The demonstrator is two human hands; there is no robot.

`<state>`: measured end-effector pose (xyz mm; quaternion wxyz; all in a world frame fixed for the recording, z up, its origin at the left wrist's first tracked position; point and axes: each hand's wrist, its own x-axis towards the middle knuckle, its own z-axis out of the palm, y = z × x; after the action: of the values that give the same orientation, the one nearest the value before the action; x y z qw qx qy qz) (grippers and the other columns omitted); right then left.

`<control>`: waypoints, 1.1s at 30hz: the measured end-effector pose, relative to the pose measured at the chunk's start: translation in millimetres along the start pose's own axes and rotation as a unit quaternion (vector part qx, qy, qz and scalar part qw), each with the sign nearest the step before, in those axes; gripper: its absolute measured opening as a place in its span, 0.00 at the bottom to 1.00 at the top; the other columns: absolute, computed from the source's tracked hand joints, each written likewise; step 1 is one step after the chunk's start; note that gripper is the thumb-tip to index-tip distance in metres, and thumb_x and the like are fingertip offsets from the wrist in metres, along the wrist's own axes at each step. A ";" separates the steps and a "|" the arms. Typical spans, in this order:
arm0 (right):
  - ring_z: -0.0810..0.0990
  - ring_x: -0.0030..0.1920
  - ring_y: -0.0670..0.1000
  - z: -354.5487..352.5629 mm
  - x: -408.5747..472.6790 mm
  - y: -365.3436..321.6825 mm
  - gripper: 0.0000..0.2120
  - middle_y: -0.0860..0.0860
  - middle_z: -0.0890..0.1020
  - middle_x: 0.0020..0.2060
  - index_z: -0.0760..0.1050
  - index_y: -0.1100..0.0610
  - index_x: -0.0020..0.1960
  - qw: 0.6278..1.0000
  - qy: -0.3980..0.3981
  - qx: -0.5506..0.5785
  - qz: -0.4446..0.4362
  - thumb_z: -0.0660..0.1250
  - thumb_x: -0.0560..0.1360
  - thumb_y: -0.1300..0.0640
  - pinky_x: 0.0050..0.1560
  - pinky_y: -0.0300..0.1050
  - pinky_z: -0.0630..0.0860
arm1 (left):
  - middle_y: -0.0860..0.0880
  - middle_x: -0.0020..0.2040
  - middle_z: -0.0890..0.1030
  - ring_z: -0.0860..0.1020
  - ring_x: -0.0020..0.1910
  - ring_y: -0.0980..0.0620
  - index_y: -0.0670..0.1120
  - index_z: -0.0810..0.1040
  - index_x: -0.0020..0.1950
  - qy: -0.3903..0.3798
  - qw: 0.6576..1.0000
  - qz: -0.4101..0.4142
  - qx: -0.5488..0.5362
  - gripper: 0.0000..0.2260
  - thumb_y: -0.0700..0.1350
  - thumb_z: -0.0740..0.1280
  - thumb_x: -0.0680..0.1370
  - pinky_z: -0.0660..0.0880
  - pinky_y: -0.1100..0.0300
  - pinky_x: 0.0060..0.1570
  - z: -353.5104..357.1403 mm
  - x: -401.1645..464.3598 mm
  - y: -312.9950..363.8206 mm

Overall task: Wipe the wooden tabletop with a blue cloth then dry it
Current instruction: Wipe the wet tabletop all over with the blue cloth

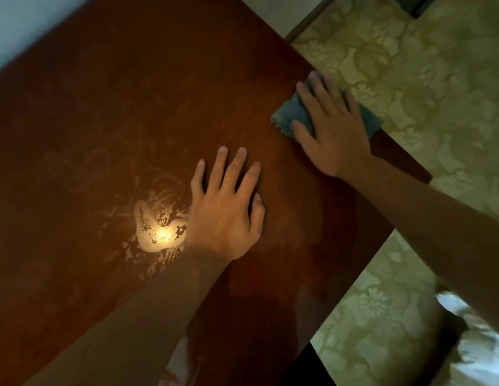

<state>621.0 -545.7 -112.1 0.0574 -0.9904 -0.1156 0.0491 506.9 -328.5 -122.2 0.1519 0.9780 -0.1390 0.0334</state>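
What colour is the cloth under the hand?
Blue, a dusty grey-blue; the cloth shows under the right hand in the head view.

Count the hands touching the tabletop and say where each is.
2. The left hand lies flat on the tabletop near the glare. The right hand presses the blue cloth at the table's far edge.

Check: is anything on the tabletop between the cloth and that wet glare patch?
Yes: the left hand rests flat on the tabletop, beside the wet patch and in the line from the cloth under the right hand. Nothing else visible.
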 end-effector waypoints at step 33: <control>0.56 0.82 0.59 26.3 -133.0 -70.7 0.32 0.57 0.61 0.81 0.59 0.57 0.82 0.986 0.029 -0.019 -0.163 0.50 0.83 0.42 0.81 0.63 0.53 | 0.46 0.72 0.73 0.60 0.79 0.46 0.47 0.76 0.67 -0.011 0.989 -0.048 -0.139 0.18 0.47 0.61 0.79 0.49 0.47 0.76 -33.3 -26.0 -0.2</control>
<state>473.4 -505.8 -118.1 0.0494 -0.9602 -0.2747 0.0081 481.2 -311.4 -93.3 0.2858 0.9534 -0.0967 -0.0045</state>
